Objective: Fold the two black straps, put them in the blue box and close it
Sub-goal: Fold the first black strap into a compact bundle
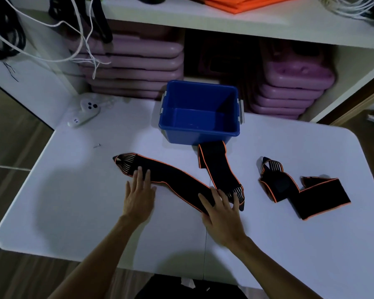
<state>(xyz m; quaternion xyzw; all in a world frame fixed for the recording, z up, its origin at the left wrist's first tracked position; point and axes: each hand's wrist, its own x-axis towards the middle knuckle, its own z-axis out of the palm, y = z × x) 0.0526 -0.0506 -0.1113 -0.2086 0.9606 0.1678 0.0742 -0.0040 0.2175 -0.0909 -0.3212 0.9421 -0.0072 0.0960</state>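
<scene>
A long black strap with orange edging lies across the middle of the white table, bent back on itself toward the blue box. My left hand rests flat, fingers spread, on its left part near the striped tip. My right hand presses flat on the bend at the right, beside the other striped tip. A second black strap lies loosely crumpled to the right, untouched. The blue box stands open and empty at the table's far side. No lid is in view.
A white game-style controller lies at the table's far left corner, and a small screw nearer in. Behind the table, shelves hold stacked purple cases, with white cords hanging down at the left.
</scene>
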